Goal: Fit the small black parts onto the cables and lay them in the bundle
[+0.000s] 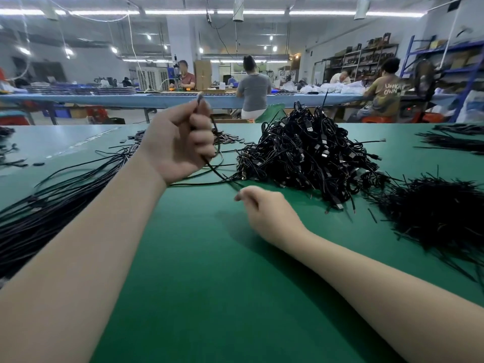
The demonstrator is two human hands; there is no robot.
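Observation:
My left hand (178,142) is raised above the green table, fingers curled round a thin black cable (218,153) whose end sticks up past my thumb. The cable runs down and right to my right hand (264,208), which pinches it low near the mat. Small black parts (230,138) lie scattered behind my left hand. A bundle of laid-out cables (47,203) fans across the left of the table. A tangled heap of black cables (309,153) with plugs sits to the right of my hands.
A pile of short black pieces (440,213) lies at the right edge, and more cable bunches (455,140) at the far right. The green table (209,284) stretches in front of me. Several people work at a long bench behind.

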